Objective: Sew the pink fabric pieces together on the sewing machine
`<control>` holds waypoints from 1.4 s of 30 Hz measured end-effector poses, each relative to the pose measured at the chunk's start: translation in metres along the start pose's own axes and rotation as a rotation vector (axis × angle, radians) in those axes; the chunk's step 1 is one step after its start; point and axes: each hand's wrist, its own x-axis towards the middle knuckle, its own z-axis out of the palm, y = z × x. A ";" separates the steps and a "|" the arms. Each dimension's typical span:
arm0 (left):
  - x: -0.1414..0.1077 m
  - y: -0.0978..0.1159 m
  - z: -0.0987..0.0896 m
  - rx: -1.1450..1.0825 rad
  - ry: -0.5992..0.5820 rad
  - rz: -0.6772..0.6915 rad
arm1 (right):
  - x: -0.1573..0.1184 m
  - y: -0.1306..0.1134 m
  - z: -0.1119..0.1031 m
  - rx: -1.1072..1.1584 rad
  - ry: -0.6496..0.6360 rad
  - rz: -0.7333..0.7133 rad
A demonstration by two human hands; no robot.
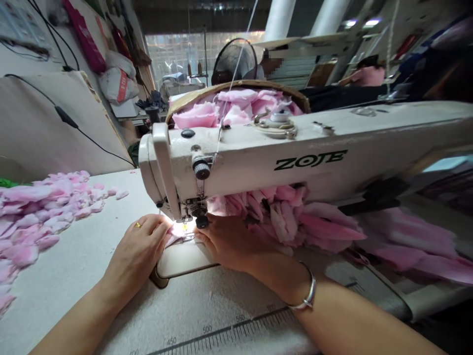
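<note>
A white sewing machine [251, 153] stretches across the view, its needle area lit by a bright lamp. My left hand [142, 241], with a ring on one finger, is closed on the edge of a small pink fabric piece [170, 237] left of the needle. Right of the presser foot, my right hand [225, 241] lies with fingers bent, their tips partly hidden behind the machine head; what they hold cannot be made out. Bunched pink fabric [281, 217] fills the space under the machine arm, beyond my right hand.
Many loose pink petals [48, 212] are heaped on the white table [88, 256] at left. Behind the machine stands a container [295, 91] of pink fabric. A printed ruler scale [221, 328] runs along the front. Farther back are a fan [236, 61] and people.
</note>
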 end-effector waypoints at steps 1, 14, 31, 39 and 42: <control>0.001 0.001 0.001 0.003 -0.002 -0.019 | 0.000 -0.001 -0.001 -0.002 0.009 0.002; 0.001 0.004 0.014 -0.269 0.144 -0.014 | -0.001 -0.017 0.005 -0.193 0.108 0.046; -0.008 -0.001 0.017 -0.612 0.093 -0.175 | 0.010 -0.029 -0.002 -0.095 0.052 0.026; -0.006 0.007 -0.002 -0.648 -0.021 -0.133 | 0.015 -0.035 0.007 -0.180 -0.038 -0.049; -0.006 0.007 -0.003 -0.620 -0.064 -0.155 | 0.015 -0.031 0.008 -0.169 -0.044 -0.038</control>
